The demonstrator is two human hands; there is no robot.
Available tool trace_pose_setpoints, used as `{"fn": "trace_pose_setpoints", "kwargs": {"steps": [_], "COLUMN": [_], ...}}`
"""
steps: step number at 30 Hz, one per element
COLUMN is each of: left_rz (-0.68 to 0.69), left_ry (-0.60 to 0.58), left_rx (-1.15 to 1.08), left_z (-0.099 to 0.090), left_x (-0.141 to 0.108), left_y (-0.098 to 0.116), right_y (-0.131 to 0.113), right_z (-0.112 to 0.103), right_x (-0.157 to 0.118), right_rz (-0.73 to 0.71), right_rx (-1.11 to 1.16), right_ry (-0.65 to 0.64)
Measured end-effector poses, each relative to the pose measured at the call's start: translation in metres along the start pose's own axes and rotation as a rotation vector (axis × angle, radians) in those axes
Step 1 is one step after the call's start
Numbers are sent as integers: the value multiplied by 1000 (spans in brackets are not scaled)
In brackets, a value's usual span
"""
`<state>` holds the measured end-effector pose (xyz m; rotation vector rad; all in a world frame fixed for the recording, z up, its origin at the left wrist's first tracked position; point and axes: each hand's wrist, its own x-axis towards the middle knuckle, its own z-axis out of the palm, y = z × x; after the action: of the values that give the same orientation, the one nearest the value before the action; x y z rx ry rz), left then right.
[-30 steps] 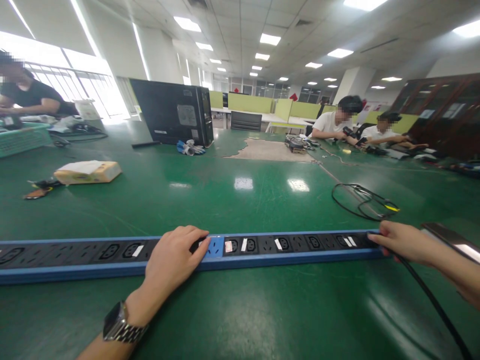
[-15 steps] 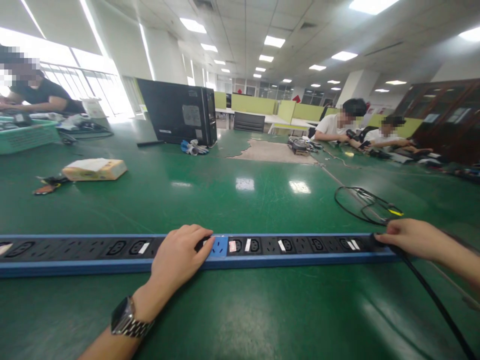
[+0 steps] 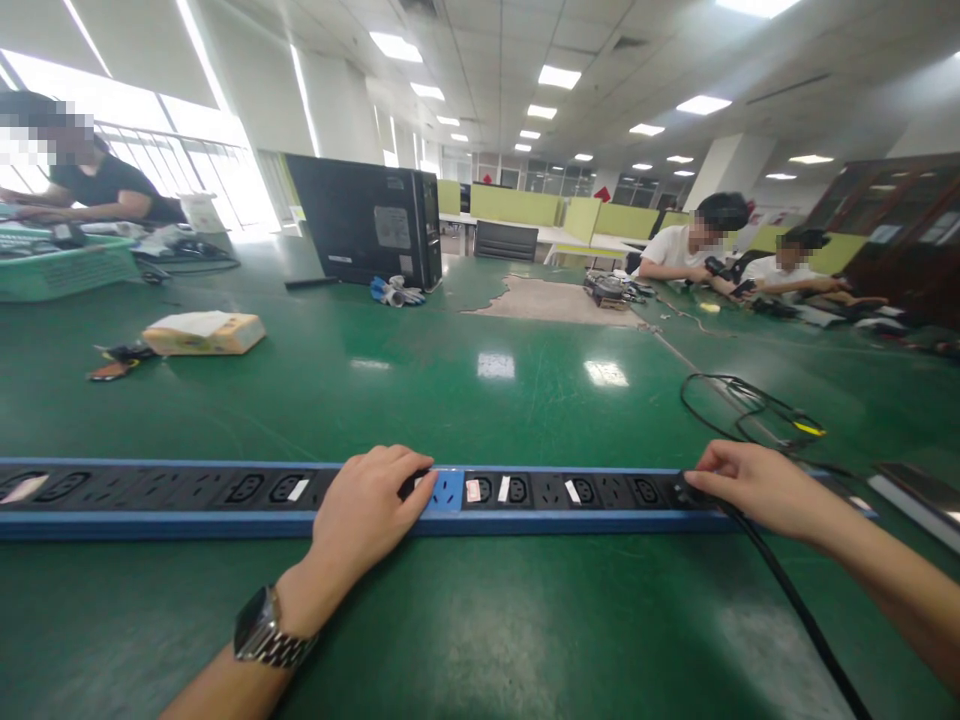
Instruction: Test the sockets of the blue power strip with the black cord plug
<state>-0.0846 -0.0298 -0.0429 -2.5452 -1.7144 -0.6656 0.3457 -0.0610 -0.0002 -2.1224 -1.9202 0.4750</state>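
Note:
A long blue-edged power strip (image 3: pixel 525 523) with black sockets lies across the green table in front of me. My left hand (image 3: pixel 375 505), a metal watch on its wrist, grips the strip just left of the blue socket (image 3: pixel 448 490), thumb and fingers closed over it. My right hand (image 3: pixel 750 487) pinches a black plug (image 3: pixel 684 490) over the strip's right part. From that plug a black cable (image 3: pixel 799 610) runs down toward the lower right. Whether the plug sits in a socket or only rests against it, I cannot tell.
A black computer case (image 3: pixel 367 225) stands beyond, with gloves (image 3: pixel 397 291) beside it. To the left are a tissue pack (image 3: pixel 204 333) and a green basket (image 3: pixel 71 270). Coiled black cable (image 3: pixel 739 400) lies at right. Several people sit around the table.
My right hand has moved left along the strip with the plug, uncovering the strip's right end. My left hand keeps its grip; the view has shifted slightly.

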Motion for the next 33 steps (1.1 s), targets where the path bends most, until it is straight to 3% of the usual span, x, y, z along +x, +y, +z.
{"fn": "trace_pose_setpoints", "kwargs": {"steps": [10, 16, 19, 29, 33], "left_rz": [-9, -10, -8, -1, 0], "left_ry": [-2, -6, 1, 26, 17], "left_rx": [-13, 0, 0, -36, -27], "left_z": [-1, -1, -1, 0, 0], "left_x": [-1, -1, -1, 0, -1], "left_y": [1, 1, 1, 2, 1], "right_y": [-10, -11, -12, -10, -16], "right_z": [7, 20, 21, 13, -2], "right_x": [2, -6, -8, -9, -10], "right_rz": [-2, -32, -34, 4, -2], "right_rx": [-187, -316, -327, -227, -211], "right_ry": [13, 122, 113, 55, 135]}}
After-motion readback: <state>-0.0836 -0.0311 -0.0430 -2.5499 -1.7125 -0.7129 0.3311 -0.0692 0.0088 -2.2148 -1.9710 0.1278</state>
